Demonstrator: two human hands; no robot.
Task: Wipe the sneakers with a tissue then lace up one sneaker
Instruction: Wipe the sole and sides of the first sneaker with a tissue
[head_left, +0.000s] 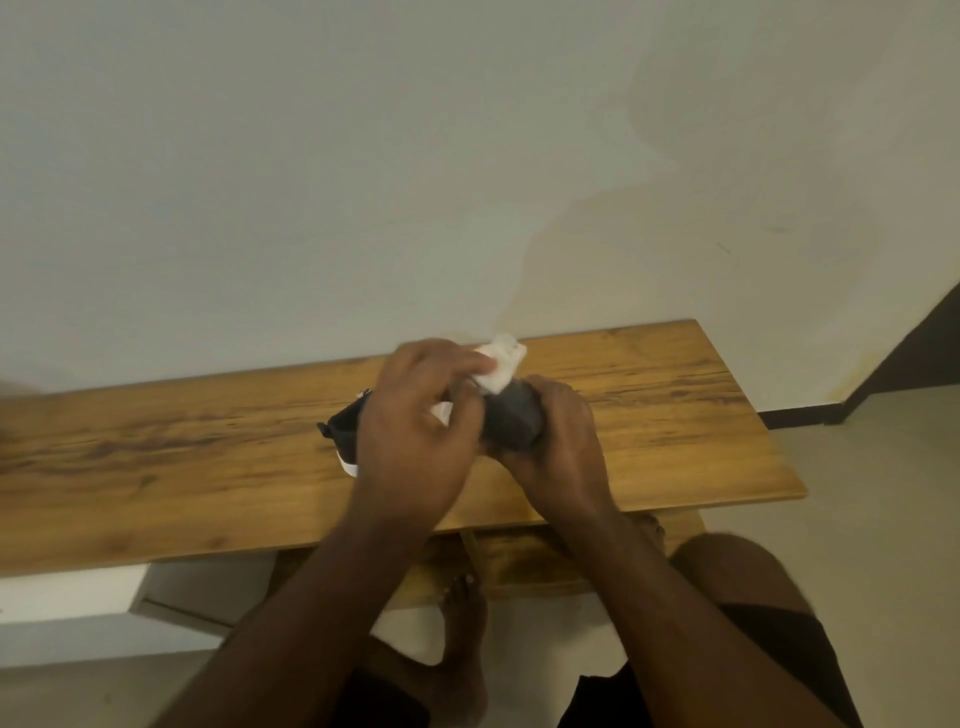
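A black sneaker (511, 418) with a white sole lies on its side on the wooden table (675, 415), mostly covered by my hands. My left hand (415, 436) lies over its middle and pinches a folded white tissue (501, 366) against the upper. My right hand (558, 441) grips the sneaker's toe end from the right. The heel (340, 423) pokes out at the left of my left hand. Only one sneaker is visible, and no laces show.
The table stands against a pale wall (363, 182). Its front edge (208, 561) runs just above my knees and bare feet (465, 603). A white panel (78, 592) sits under the table at left; light floor (883, 467) lies to the right.
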